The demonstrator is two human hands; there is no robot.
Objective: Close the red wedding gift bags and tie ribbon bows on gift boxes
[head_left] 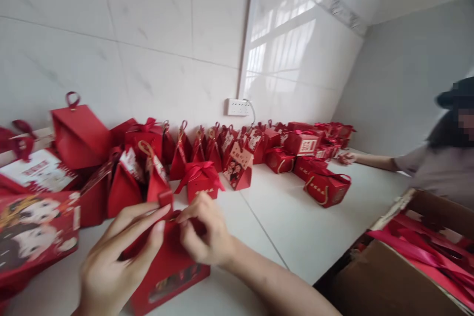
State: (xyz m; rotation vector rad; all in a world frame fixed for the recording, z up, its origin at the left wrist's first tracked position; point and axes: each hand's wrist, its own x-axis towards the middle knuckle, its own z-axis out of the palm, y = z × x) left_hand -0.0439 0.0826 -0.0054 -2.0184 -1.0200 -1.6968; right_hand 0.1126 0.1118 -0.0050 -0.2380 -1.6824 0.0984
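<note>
In front of me stands a red gift box (168, 256) with a clear window low on its face. A red ribbon (165, 199) rises in a loop at its top. My left hand (118, 252) reaches over the box's left side, with the ribbon between its fingers and thumb near the top. On the right side, my right hand (207, 232) is closed in a pinch at the ribbon, close to the box's upper edge. The fingers partly hide the ribbon, so its knot cannot be made out. Just behind is a small red box with a bow (202, 181).
Several red gift boxes (180, 155) line the tiled wall. At left, a box printed with cartoon figures (37, 227) stands close. A cardboard carton (370, 276) with red ribbons is at lower right. Another person's hand (347, 158) rests on the white table (266, 207).
</note>
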